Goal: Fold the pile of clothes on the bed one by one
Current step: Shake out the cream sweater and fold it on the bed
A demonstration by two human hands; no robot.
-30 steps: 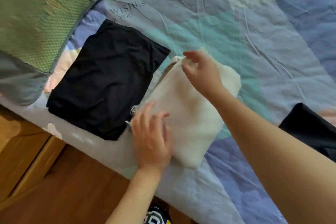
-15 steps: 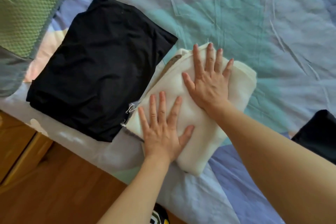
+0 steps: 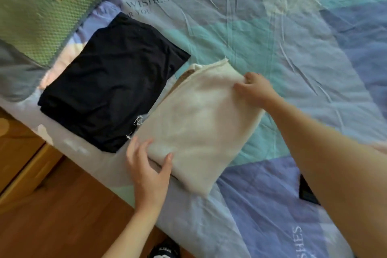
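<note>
- Far left, our black garment (image 3: 113, 81) lies folded on the bed (image 3: 293, 37), done.
- Just right of it lies the cream garment (image 3: 201, 123), folded too.
- Our left hand (image 3: 149, 170) grips its near left corner.
- Our right hand (image 3: 254, 89) pinches its far right edge.
- Far right, a dark item (image 3: 306, 191) peeks out, likely left to fold.

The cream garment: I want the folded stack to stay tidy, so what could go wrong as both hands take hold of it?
The left hand and right hand grip only two edges of the cream garment, so its layers may sag and unfold if lifted. Loose threads at its corner touch the folded black garment and could drag it. It lies near the bed edge and might slip off.
</note>
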